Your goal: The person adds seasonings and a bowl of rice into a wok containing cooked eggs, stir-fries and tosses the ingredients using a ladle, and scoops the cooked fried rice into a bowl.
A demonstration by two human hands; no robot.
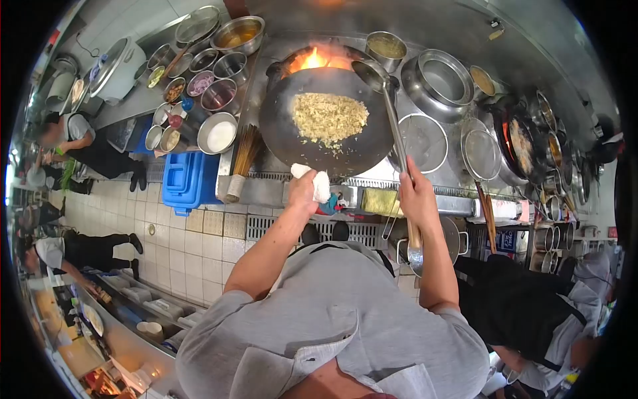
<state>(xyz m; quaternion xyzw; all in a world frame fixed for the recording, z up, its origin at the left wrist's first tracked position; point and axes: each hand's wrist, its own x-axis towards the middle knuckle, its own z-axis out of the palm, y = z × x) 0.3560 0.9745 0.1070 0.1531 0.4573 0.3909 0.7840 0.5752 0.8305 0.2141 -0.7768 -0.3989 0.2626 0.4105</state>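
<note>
Fried rice [330, 118] lies in a large dark wok [279, 126], and flames [312, 61] rise behind its far rim. My left hand [304, 193] is closed on a folded white cloth [321, 187] at the wok's near edge. The cloth hides whether my fingers grip the rim itself. Closed round the long handle of a ladle [393, 120], my right hand [419, 199] is to the right of the wok. The ladle's bowl is over the wok's far right rim, apart from the rice.
Left of the wok are a bamboo brush [247, 151], a bowl of white seasoning [217, 133] and several ingredient pots. On the right stand a strainer [423, 143], a metal pot [386, 50] and another wok [522, 143]. A blue bin [189, 179] sits below. Co-workers [531, 306] are nearby.
</note>
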